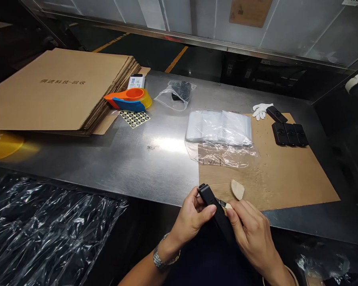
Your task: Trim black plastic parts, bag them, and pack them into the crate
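My left hand [189, 222] is closed around a long black plastic housing [208, 195], held tilted near the front edge of the bench with the thumb on its top face. In my right hand [253, 230] is a small knife [221, 203]; fingers and thumb pinch it, and they hide most of its handle. Its short metal blade meets the side edge of the housing. Just beyond my right hand, a pale wedge-shaped piece [237, 190] lies on a flat cardboard sheet [301, 180]. The lower end of the housing is dark and hard to make out.
Several black housings [290, 134] and a white glove [260, 111] lie at the right. Clear plastic bags [217, 127] overlap the cardboard. Towards the left are a bagged black part [181, 91], a tape dispenser [128, 99], a sticker sheet [134, 118] and stacked cardboard [56, 95].
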The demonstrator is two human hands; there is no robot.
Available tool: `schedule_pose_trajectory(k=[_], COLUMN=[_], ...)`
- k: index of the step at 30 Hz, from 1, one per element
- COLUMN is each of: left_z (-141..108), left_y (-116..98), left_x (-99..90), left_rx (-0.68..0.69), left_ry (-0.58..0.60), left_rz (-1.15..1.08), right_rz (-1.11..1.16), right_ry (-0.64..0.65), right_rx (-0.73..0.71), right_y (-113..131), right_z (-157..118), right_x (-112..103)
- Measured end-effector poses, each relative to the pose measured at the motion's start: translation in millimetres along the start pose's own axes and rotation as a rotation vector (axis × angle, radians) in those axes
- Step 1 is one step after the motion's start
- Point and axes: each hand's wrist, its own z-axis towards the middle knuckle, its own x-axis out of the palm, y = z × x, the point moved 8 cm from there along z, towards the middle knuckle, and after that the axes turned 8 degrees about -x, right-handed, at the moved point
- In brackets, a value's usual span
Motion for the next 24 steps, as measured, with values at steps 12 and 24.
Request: schedule_pose_trajectory(k=[12, 24], left_z=[-0.4, -1.0], left_y=[2.9, -0.1], left_x=[0.4, 3.0], left_rx=[-0.015, -0.021], left_ry=[-0.004, -0.020], left_rz=[-0.028, -0.016], right_rz=[-0.039, -0.059], right_ry=[0.003, -0.061], right_rx=[-0.003, -0.028], right_y=[-0.3, 3.1], right_z=[-3.5, -4.9], right_x=[-1.0, -3.2])
